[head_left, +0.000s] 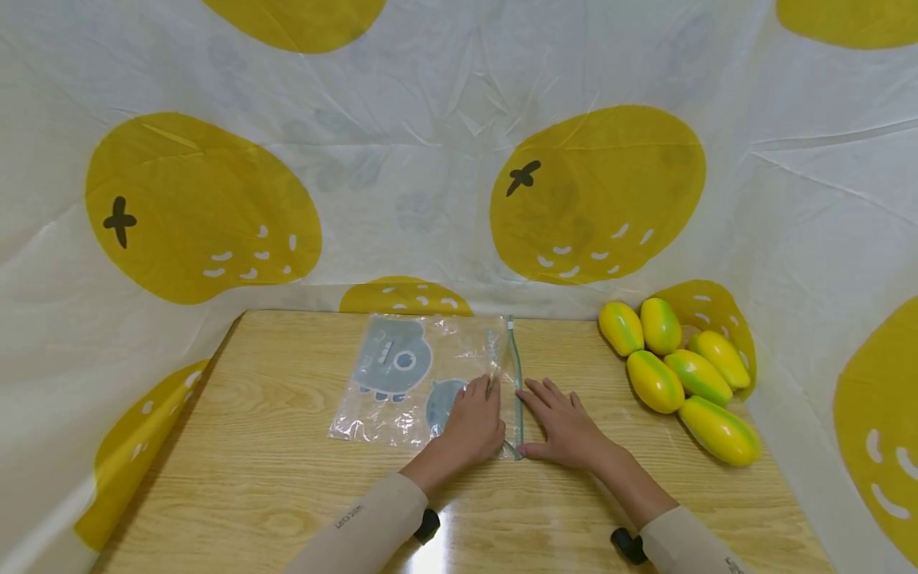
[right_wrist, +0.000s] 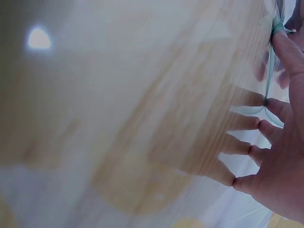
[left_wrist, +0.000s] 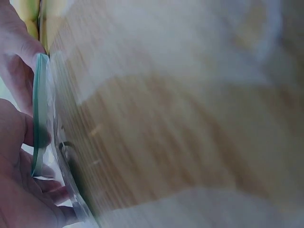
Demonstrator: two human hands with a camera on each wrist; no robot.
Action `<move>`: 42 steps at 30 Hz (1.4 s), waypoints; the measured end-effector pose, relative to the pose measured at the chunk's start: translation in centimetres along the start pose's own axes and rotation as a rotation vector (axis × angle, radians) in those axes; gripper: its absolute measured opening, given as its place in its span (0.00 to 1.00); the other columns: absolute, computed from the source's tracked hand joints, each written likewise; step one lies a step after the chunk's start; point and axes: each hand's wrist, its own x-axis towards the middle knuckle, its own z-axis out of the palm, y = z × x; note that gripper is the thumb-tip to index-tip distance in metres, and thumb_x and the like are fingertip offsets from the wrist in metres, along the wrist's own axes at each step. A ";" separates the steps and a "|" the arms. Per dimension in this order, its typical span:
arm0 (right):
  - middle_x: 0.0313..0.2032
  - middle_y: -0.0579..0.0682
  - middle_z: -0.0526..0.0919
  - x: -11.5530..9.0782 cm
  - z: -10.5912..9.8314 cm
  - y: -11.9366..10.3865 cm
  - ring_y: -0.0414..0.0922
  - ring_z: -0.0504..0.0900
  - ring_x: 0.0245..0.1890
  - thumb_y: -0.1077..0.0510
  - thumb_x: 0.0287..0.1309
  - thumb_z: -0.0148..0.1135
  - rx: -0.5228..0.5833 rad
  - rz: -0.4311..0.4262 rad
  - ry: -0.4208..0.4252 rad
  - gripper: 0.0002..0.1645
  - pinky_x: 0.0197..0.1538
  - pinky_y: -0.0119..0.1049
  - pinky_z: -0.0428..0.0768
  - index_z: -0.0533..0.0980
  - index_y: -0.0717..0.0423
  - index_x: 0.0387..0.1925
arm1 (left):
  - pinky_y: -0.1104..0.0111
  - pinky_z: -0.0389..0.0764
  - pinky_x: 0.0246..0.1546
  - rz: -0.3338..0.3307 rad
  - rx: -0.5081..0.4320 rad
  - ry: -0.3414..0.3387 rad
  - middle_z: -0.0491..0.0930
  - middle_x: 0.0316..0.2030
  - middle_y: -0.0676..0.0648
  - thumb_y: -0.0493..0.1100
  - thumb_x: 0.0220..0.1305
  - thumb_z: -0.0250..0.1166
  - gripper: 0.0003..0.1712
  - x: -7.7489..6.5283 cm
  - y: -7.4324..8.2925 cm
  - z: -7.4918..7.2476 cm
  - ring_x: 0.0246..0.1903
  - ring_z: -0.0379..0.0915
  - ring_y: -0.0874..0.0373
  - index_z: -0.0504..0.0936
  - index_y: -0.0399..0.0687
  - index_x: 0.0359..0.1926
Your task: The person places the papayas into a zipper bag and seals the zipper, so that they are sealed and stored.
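Note:
A clear zip bag [head_left: 459, 339] printed with blue-grey cartoon monsters lies flat on the table, its green zip edge [head_left: 518, 367] towards the right. My left hand [head_left: 475, 418] rests on the bag just left of that edge, thumb against the strip in the left wrist view and fingertips down on the film. From the other side, my right hand [head_left: 566, 422] touches the zip edge. Its fingers [right_wrist: 268, 130] are spread with their tips on the tabletop, while the thumb [right_wrist: 287, 52] lies at the strip's near end.
Several yellow-green mangoes [head_left: 654, 383] lie grouped at the table's right side. A white cloth with yellow fruit prints [head_left: 416, 199] hangs behind and along both sides of the wooden table [head_left: 251, 422]. A small white slider [head_left: 510, 324] sits at the strip's far end.

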 end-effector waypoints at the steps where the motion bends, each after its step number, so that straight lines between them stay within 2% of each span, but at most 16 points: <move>1: 0.79 0.59 0.58 0.0 0.0 0.0 0.67 0.55 0.79 0.32 0.57 0.71 -0.001 -0.001 0.001 0.57 0.67 0.81 0.58 0.62 0.54 0.78 | 0.46 0.71 0.70 -0.010 -0.016 -0.011 0.61 0.76 0.34 0.44 0.66 0.55 0.40 0.0 0.0 0.0 0.73 0.63 0.42 0.62 0.32 0.76; 4: 0.79 0.59 0.58 -0.1 -0.1 0.0 0.67 0.55 0.79 0.33 0.57 0.71 -0.003 -0.001 0.000 0.56 0.67 0.81 0.58 0.62 0.54 0.78 | 0.45 0.69 0.72 -0.037 -0.063 -0.042 0.51 0.80 0.35 0.44 0.67 0.54 0.41 -0.1 0.0 0.0 0.77 0.58 0.42 0.58 0.31 0.78; 6: 0.79 0.59 0.58 -0.1 -0.1 0.0 0.67 0.55 0.79 0.33 0.57 0.71 -0.004 0.000 -0.003 0.56 0.67 0.81 0.58 0.62 0.54 0.78 | 0.44 0.67 0.72 -0.047 -0.082 -0.053 0.48 0.81 0.35 0.44 0.67 0.53 0.42 -0.2 0.0 0.0 0.78 0.56 0.42 0.56 0.30 0.78; 15: 0.78 0.59 0.61 0.1 -0.2 0.0 0.66 0.58 0.77 0.30 0.57 0.69 -0.079 -0.013 0.010 0.54 0.66 0.79 0.63 0.65 0.52 0.76 | 0.42 0.64 0.74 -0.047 -0.152 -0.049 0.49 0.81 0.34 0.44 0.67 0.51 0.41 -0.2 0.0 -0.1 0.79 0.51 0.40 0.56 0.28 0.77; 24: 0.69 0.62 0.73 1.3 -0.5 0.5 0.63 0.72 0.68 0.35 0.58 0.72 -0.172 -0.090 0.113 0.45 0.67 0.64 0.73 0.74 0.55 0.69 | 0.40 0.64 0.73 -0.034 -0.161 -0.039 0.50 0.81 0.34 0.47 0.69 0.55 0.43 -0.1 -0.1 -0.3 0.78 0.52 0.37 0.55 0.30 0.78; 28: 0.69 0.62 0.73 1.9 -0.7 1.0 0.63 0.73 0.67 0.38 0.58 0.73 -0.175 -0.099 0.134 0.43 0.67 0.62 0.74 0.74 0.54 0.69 | 0.40 0.64 0.73 -0.032 -0.158 -0.045 0.50 0.80 0.34 0.48 0.69 0.57 0.44 -0.1 -0.1 -0.4 0.78 0.53 0.37 0.55 0.29 0.78; 34: 0.70 0.63 0.72 3.2 -1.2 1.7 0.63 0.71 0.69 0.39 0.59 0.73 -0.178 -0.109 0.139 0.44 0.68 0.63 0.72 0.73 0.56 0.70 | 0.41 0.64 0.73 -0.037 -0.137 -0.080 0.48 0.81 0.34 0.57 0.70 0.61 0.50 -0.2 -0.1 -0.6 0.79 0.51 0.38 0.53 0.31 0.79; 42: 0.68 0.64 0.73 4.6 -1.9 2.4 0.63 0.73 0.67 0.42 0.56 0.76 -0.201 -0.147 0.191 0.44 0.66 0.64 0.74 0.73 0.59 0.69 | 0.41 0.64 0.74 -0.035 -0.110 -0.116 0.46 0.82 0.35 0.68 0.65 0.66 0.61 -0.2 -0.1 -0.7 0.80 0.49 0.39 0.51 0.33 0.80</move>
